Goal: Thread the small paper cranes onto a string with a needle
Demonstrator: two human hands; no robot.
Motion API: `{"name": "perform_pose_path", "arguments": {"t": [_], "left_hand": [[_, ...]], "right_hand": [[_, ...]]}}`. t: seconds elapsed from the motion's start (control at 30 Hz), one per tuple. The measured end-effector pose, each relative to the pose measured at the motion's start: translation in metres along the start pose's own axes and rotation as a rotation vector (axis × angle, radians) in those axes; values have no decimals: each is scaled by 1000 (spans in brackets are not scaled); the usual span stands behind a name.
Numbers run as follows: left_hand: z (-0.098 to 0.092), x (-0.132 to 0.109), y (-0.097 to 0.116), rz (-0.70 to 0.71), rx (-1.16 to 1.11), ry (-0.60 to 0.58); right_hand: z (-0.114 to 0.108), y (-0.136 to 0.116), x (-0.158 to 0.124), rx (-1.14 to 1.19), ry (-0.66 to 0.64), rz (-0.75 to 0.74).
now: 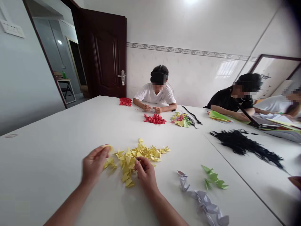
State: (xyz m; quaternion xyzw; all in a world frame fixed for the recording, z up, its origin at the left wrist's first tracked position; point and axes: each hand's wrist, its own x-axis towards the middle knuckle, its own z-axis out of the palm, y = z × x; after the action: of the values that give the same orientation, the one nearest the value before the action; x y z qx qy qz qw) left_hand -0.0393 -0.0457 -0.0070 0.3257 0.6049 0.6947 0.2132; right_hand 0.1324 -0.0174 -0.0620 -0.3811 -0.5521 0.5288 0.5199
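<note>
A heap of yellow folded paper cranes (137,154) lies on the white table (58,150) in front of me. My left hand (94,164) is raised at the heap's left edge, its fingers pinched on one yellow crane (107,147). My right hand (145,172) rests at the heap's near side with fingers curled together; what they hold is too small to make out.
A chain of pale lilac cranes (204,201) and a few green cranes (213,179) lie to my right. Black string (246,146) sprawls further right. Red cranes (154,119) and mixed-colour cranes (182,120) lie before a seated person in white (155,94). Other people sit at far right.
</note>
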Motion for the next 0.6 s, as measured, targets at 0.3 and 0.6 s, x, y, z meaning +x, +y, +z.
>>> {"name": "perform_pose_path", "arguments": {"t": [0.3,0.6], "left_hand": [[50,-29,-14,-118,-242,-253],[40,-38,-20,-45,-177,-384]], "right_hand": [[-6,-3,-9,12,-74,13],[-4,-5,-13,-43,-108,32]]}}
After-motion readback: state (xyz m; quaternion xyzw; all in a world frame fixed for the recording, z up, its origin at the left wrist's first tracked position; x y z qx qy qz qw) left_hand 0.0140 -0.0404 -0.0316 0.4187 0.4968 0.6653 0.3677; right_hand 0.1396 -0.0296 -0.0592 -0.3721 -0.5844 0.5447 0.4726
